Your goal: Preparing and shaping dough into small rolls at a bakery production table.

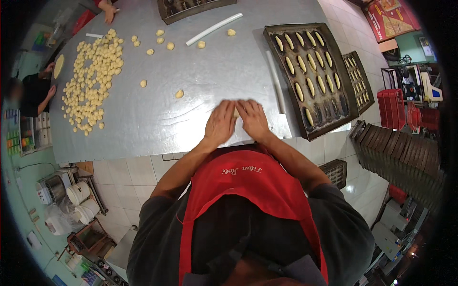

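My left hand (221,123) and my right hand (253,118) meet at the fingertips near the front edge of the metal table (157,119). Both are curled, palms down. Between them shows a pale sliver of dough (235,113), mostly hidden under the fingers. A dough ball (179,94) lies left of my hands, and another dough ball (143,83) sits further left. To my right, a dark baking tray (305,129) holds rows of slim, pointed dough pieces (311,62). Its nearest row has a single piece at the left end, beside dark bare grooves.
A large heap of dough balls (93,78) covers the table's left. A white rod (214,29) lies toward the back, a grey rod (275,81) beside the tray. Another tray (195,10) is at the far edge. Co-workers' hands (109,12) show at far left. Stacked trays (398,155) stand right.
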Demonstrator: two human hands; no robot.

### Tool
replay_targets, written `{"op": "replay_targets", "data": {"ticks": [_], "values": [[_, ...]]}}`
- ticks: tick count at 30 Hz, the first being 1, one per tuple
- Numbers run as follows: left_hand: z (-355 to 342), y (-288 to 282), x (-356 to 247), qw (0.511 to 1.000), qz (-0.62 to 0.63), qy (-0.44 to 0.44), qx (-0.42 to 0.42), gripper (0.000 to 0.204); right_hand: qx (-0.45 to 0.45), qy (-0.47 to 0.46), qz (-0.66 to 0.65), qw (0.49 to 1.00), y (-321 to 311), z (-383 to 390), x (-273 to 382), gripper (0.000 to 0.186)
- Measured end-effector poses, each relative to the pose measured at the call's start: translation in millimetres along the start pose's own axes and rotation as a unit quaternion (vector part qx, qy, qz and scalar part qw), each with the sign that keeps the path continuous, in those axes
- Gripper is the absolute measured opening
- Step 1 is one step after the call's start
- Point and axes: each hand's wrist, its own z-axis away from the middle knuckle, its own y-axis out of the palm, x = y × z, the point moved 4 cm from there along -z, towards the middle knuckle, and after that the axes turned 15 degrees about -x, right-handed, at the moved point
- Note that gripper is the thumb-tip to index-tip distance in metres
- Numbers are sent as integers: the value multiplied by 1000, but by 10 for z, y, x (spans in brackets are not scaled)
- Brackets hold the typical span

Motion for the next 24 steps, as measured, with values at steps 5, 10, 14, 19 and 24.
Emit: {"op": "replay_targets", "data": {"ticks": [5, 10, 14, 19, 24], "values": [[280, -221, -103, 997, -20, 55, 51, 54, 82, 41, 9, 996, 31, 38, 41, 37], [-109, -441, 173, 995, 95, -17, 7, 31, 57, 161, -53, 984, 718, -746, -106, 43], [-387, -1163, 1035, 987, -11, -63, -148, 25, 32, 42, -28, 998, 461, -353, 503, 64], [-1147, -1642, 2518, 967, -164, -91, -172, 36, 142, 72, 65, 985, 476, -419, 509, 78], [-2433, -1452, 3494, 954, -233, -100, -161, 45, 91, 177, 39, 979, 639, -788, 256, 73]]}}
